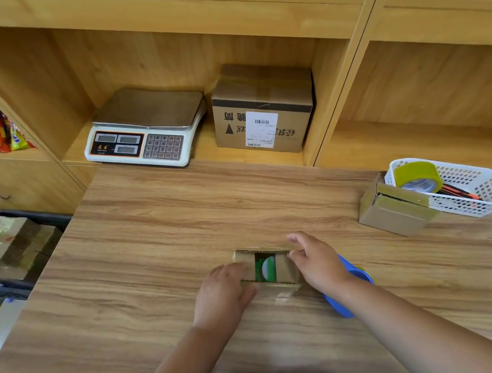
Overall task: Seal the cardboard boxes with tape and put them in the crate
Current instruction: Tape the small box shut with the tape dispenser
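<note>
At the near edge of the table (180,228), the left hand (221,289) lies with fairly straight fingers pressing on the left flap of a small box (284,268). The right hand (316,262) curls its fingers and thumb on the right flap, and the top is still partly open over green and white contents. A blue tape dispenser (358,275) lies under the right forearm. Farther off, a second box (391,209) leans on a white basket (475,193) holding a tape roll (417,176), the dark crate (35,217) at left holds taped boxes (8,247), and a scale (146,127) and a labelled carton (261,107) sit on the shelf.
</note>
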A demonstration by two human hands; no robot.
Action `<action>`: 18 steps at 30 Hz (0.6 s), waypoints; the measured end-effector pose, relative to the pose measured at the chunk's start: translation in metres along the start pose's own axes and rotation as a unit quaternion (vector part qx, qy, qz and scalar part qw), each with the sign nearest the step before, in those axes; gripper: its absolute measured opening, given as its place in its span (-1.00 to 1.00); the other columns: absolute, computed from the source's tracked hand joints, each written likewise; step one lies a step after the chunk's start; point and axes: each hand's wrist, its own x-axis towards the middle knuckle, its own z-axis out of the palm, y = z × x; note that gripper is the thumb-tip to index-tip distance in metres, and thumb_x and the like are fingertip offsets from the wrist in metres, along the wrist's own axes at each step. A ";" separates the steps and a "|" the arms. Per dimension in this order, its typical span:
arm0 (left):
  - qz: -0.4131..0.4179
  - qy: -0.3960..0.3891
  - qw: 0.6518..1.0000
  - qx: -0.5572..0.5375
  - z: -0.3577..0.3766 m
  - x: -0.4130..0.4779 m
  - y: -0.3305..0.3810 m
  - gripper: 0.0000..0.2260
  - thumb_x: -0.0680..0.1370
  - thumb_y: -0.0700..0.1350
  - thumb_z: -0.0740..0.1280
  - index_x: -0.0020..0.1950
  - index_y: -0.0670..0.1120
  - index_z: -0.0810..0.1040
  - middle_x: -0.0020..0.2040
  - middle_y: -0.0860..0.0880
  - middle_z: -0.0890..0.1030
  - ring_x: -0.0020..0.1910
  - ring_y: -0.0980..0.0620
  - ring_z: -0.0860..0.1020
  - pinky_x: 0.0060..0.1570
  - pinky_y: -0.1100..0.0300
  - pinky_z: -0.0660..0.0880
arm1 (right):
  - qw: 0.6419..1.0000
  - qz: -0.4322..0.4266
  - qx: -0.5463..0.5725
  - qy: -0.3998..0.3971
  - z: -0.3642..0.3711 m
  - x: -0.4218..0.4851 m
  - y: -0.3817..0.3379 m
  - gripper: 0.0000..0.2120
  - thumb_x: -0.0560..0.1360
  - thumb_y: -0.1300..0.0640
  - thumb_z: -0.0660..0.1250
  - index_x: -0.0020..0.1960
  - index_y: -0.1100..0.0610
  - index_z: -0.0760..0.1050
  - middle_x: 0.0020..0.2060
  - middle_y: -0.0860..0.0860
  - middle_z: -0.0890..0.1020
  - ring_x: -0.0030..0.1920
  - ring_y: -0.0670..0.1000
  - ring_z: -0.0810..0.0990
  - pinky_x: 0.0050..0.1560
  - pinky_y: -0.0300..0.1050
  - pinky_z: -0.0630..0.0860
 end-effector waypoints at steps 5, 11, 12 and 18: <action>-0.066 0.030 0.997 -0.017 -0.009 0.011 0.007 -0.36 0.52 0.06 0.34 0.51 -0.04 0.14 0.31 -0.01 0.37 0.13 -0.02 0.51 0.00 0.14 0.50 | 0.999 -0.042 -0.003 0.010 -0.004 -0.006 0.009 -0.75 0.56 0.12 0.24 0.22 0.01 0.53 0.09 -0.11 0.58 -0.04 -0.16 0.48 -0.05 -0.31 0.31; -0.041 0.031 0.998 0.036 -0.009 0.021 0.004 -0.57 0.52 0.06 0.34 0.38 0.06 0.42 0.42 -0.04 0.27 0.39 -0.06 0.22 0.31 0.06 0.27 | 0.989 -0.113 -0.092 0.001 -0.001 -0.016 0.022 -0.73 0.54 0.03 0.31 0.22 0.00 0.57 0.21 -0.13 0.52 0.24 -0.11 0.37 0.26 -0.24 0.25; -0.039 0.027 0.998 0.035 -0.008 0.023 0.002 -0.61 0.52 0.07 0.33 0.34 0.07 0.47 0.43 -0.03 0.28 0.40 -0.05 0.20 0.32 0.06 0.25 | 0.988 -0.116 -0.105 0.001 0.000 -0.017 0.023 -0.72 0.53 0.01 0.32 0.22 -0.01 0.56 0.23 -0.12 0.51 0.25 -0.10 0.35 0.28 -0.19 0.25; -0.084 0.028 0.996 -0.026 0.001 0.029 -0.006 -0.46 0.47 0.05 0.40 0.42 0.01 0.37 0.44 -0.05 0.29 0.40 -0.05 0.17 0.34 0.10 0.18 | 0.989 -0.103 -0.104 0.024 0.007 -0.016 0.023 -0.75 0.46 0.09 0.41 0.13 0.03 0.61 0.34 -0.05 0.41 0.32 -0.04 0.30 0.28 -0.25 0.16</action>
